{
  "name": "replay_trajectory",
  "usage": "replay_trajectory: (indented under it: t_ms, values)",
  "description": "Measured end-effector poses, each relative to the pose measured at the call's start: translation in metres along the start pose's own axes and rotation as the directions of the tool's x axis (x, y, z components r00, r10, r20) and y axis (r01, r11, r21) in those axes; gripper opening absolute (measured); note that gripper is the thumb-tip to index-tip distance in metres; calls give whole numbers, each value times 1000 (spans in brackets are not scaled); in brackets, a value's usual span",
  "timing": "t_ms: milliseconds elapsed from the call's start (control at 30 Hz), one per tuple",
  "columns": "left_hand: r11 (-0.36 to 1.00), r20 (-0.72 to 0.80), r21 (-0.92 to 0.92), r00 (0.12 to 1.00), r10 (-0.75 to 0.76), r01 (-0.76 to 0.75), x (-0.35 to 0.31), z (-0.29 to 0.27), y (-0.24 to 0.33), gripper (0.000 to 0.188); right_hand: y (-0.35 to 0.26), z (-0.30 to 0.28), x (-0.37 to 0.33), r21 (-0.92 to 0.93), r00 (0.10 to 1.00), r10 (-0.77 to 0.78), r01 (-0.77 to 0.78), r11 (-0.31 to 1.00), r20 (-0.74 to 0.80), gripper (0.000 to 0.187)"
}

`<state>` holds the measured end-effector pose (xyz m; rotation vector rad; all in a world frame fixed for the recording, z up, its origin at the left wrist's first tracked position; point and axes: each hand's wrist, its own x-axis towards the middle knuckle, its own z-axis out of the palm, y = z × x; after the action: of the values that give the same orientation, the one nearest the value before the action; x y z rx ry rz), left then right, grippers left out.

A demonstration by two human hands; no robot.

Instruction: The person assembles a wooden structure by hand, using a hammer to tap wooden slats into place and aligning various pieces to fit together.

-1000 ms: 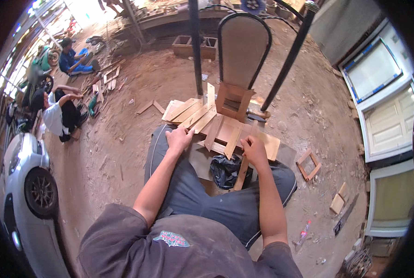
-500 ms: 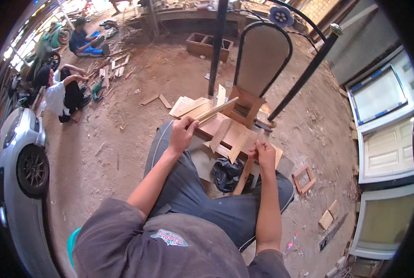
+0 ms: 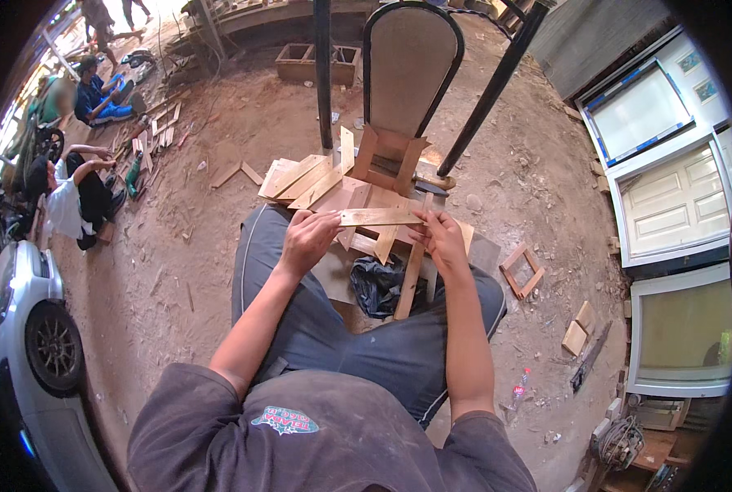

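Note:
My left hand (image 3: 310, 240) is closed on the left end of a flat, pale wooden slat (image 3: 380, 217). My right hand (image 3: 440, 239) pinches its other end, so the slat lies about level above my lap. A longer upright slat (image 3: 409, 283) passes close behind my right fingers; whether they touch it I cannot tell. Under and beyond my hands are several loose slats (image 3: 306, 177) on a low work surface, some overlapping. A small wooden frame (image 3: 367, 156) stands at its far side. A black plastic bag (image 3: 376, 287) sits between my legs.
A padded metal-framed chair (image 3: 411, 70) stands just ahead. On the dirt at right are another wooden frame (image 3: 522, 271), wood blocks (image 3: 579, 328) and a plastic bottle (image 3: 520, 385); doors and window panels (image 3: 669, 205) line that side. A car (image 3: 34, 328) and seated people (image 3: 75, 201) are at left.
The slat in my left hand has swung from a slant to level. My right hand has come in toward my left and taken hold of its free end. The view has shifted rightward.

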<state>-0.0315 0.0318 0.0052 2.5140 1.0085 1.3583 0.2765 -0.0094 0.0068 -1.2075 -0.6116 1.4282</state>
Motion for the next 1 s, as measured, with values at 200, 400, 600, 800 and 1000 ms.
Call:
replay_trajectory:
  t_ms: [200, 400, 600, 800, 1000]
  values:
    - [836, 87, -283, 881, -465, 470, 3, 6, 9, 23, 9, 7, 7, 5, 990, -141, 141, 990, 0, 19]
    - [307, 353, -660, 643, -680, 686, 12, 21, -8, 34, 8, 13, 10, -47, 973, -229, 228, 973, -27, 20]
    - [119, 616, -543, 491, -616, 831, 50, 38, -41, 38, 7, 6, 20, -52, 954, -283, 279, 959, -102, 16]
    - [256, 643, -437, 498, -581, 862, 69, 66, -70, 37, 18, 0, 34, -108, 926, -335, 321, 941, -172, 17]
    - [-29, 637, -519, 364, -680, 854, 45, 86, -73, 30, 27, -1, 44, -409, 900, -360, 241, 880, -245, 15]
